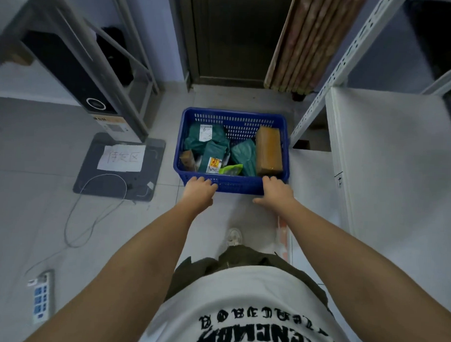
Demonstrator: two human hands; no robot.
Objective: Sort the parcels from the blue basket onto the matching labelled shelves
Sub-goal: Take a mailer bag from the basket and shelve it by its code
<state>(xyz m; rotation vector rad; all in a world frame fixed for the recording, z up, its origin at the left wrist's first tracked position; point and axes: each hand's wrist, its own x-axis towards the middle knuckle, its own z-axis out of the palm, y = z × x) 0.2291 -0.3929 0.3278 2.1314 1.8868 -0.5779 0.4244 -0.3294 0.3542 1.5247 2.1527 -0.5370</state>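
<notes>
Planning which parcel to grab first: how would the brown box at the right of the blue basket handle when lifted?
The brown box looks stiff, with straight edges, so it should keep its shape. It leans against the basket wall and may tip once moved. Weight cannot be judged.

I see a grey tiled floor [39,210] carrying everything. Blue basket [244,188] rests directly on the tiles, centre. Left of it, apart: a dark grey mat [91,176] with a handwritten paper sheet [121,157] on top. White cable [72,216] loops off the mat. Power strip [42,296] lies near left. White shelf unit [388,161] stands right of the basket.
</notes>
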